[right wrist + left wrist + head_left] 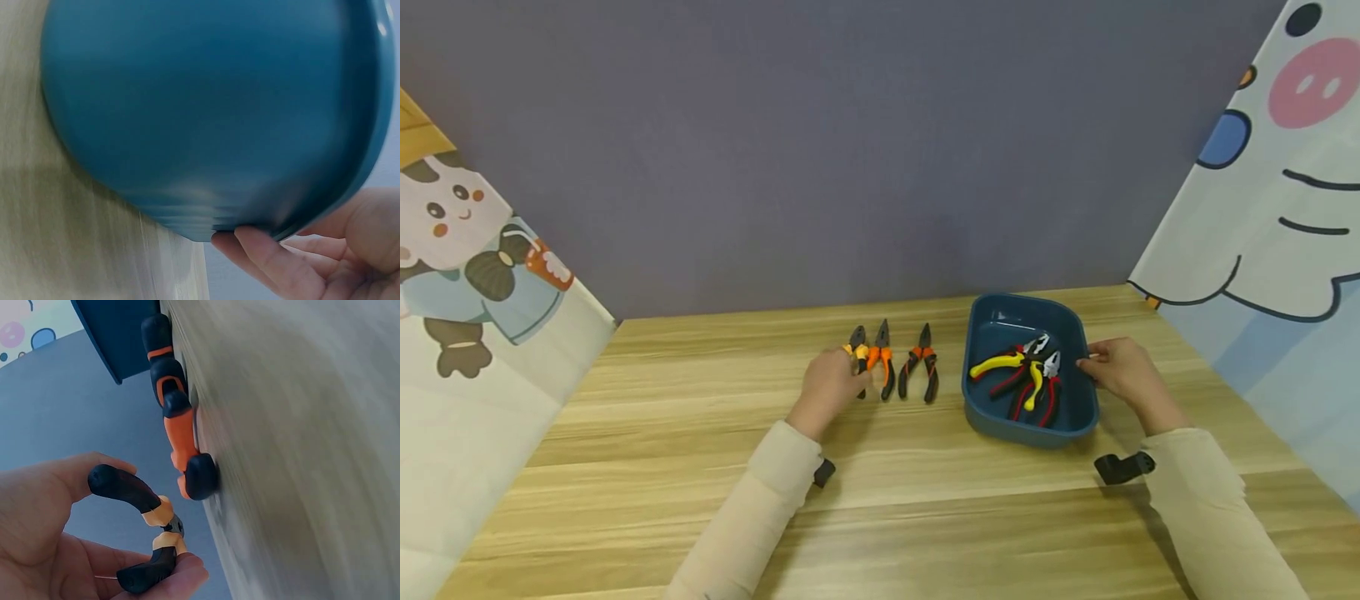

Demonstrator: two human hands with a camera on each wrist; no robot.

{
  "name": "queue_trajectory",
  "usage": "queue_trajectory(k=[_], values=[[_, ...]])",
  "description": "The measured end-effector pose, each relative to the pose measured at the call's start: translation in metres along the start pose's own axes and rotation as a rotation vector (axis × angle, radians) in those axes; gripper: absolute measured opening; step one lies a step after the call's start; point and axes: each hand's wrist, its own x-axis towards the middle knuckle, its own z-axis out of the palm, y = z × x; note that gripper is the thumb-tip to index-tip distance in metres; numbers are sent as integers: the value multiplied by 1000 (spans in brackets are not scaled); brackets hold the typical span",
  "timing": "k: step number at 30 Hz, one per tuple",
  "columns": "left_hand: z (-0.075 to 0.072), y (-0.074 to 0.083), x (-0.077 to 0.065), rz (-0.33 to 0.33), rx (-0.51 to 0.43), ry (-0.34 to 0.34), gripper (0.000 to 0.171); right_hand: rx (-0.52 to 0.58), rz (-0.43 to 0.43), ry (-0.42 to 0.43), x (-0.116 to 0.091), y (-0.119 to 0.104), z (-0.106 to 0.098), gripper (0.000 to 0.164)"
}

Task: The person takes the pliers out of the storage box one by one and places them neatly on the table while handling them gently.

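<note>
My left hand [829,387] holds a pair of pliers with black and pale-orange handles [161,512], thumb on one handle and fingers on the other. The pliers' handles are spread apart. Just right of them lie pliers with orange and black handles [887,367], then long-nosed pliers with black handles and orange trim [925,351]. A dark blue plastic bin [1015,428] stands further right, with pliers inside: yellow handles [997,363] and red-black handles [1053,402] overlap. On the bin's right side, my right hand [1126,372] grips the rim, fingers against the outer wall.
The wood-grain table [647,450] runs back to a grey upright panel [865,167]. Cartoon-printed sheets flank it, one at the left [445,433] and another at the right [1247,225]. A small black device [1123,468] is strapped at the right wrist.
</note>
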Motion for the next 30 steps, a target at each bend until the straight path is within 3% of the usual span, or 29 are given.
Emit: queue_trajectory(k=[15,24,30], values=[[-1,-16,4,-84,2,-23,38,-1,-17,-3,1,2,0,44],[-2,-21,6,-155,-16,-73,31,7,-3,-9,-1,1,0,44],[-3,-24,8,-160,-29,-78,28,0,-10,-9,-1,0,0,43]])
